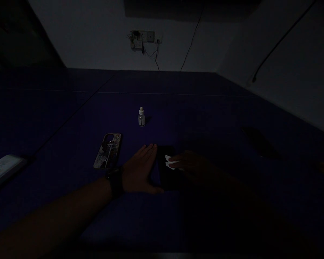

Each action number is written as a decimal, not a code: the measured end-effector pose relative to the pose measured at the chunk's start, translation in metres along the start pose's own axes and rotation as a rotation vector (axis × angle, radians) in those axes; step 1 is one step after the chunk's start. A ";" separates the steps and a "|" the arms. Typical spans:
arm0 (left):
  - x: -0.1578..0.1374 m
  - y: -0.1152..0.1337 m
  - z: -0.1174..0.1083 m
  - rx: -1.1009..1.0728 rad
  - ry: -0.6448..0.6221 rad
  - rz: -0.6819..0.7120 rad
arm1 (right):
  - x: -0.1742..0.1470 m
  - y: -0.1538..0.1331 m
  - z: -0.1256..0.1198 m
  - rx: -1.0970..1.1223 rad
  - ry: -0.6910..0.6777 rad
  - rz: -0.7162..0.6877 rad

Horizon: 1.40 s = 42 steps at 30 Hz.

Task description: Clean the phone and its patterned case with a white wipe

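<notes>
Left hand (140, 171) flat, right hand (191, 163) gripping cloth (167, 158)

Pale box (5, 166) left of bottle (142, 118): cut off by edge. Dark flat object (166, 177) nearer than bottle: partly hidden by right hand (190, 163).

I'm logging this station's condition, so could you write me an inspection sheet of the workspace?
Surface: dark blue surface, dimly lit.
Items in use: white cloth over a dark flat rectangle; contact too dark to confirm.
Clutter: upright dropper bottle, patterned phone case, pale box at the left edge, dark slab at right.
Grip: left hand spread at the rectangle's left edge; right hand holding the cloth.
Cables: socket cable, back-wall cable, thicker right-wall cable.
Surroundings: wall sockets, pale back wall.
</notes>
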<state>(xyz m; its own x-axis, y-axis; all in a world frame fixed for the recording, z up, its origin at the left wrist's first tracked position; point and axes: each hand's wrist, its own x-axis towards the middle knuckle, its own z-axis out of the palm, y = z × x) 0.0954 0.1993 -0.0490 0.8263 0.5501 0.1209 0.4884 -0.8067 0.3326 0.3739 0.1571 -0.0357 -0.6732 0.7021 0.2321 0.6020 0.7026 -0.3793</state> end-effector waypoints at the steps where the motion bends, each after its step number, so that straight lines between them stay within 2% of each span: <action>1: 0.000 0.000 0.000 0.001 0.006 0.002 | 0.001 0.001 0.001 -0.008 0.029 0.025; 4: -0.001 0.000 0.002 0.006 0.029 0.007 | 0.000 0.004 0.000 -0.029 0.079 0.086; 8: 0.000 0.002 0.003 0.058 0.055 -0.047 | -0.004 0.003 -0.004 0.015 -0.007 0.027; 10: 0.001 0.004 0.002 0.086 0.030 -0.059 | -0.003 0.000 -0.003 0.038 -0.025 0.010; 16: 0.002 0.006 -0.001 0.103 -0.020 -0.083 | -0.001 0.004 -0.005 -0.036 0.038 0.090; 21: 0.002 0.006 0.000 0.112 0.001 -0.081 | 0.000 0.004 -0.007 -0.021 -0.054 -0.016; 26: 0.002 0.005 0.001 0.115 0.000 -0.072 | 0.004 0.004 -0.003 -0.062 0.037 0.033; 33: 0.003 0.007 -0.003 0.101 -0.040 -0.102 | -0.001 0.003 -0.002 0.029 -0.011 -0.080; 38: 0.003 0.007 -0.002 0.104 -0.032 -0.098 | 0.001 0.013 0.001 -0.055 0.059 0.026; 42: 0.002 0.007 -0.002 0.106 -0.028 -0.089 | -0.002 0.012 -0.002 -0.024 0.019 -0.034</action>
<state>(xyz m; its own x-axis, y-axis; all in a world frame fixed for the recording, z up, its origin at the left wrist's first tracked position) 0.1004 0.1954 -0.0448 0.7851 0.6155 0.0691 0.5858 -0.7742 0.2396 0.3833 0.1639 -0.0394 -0.6853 0.6796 0.2617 0.5889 0.7286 -0.3497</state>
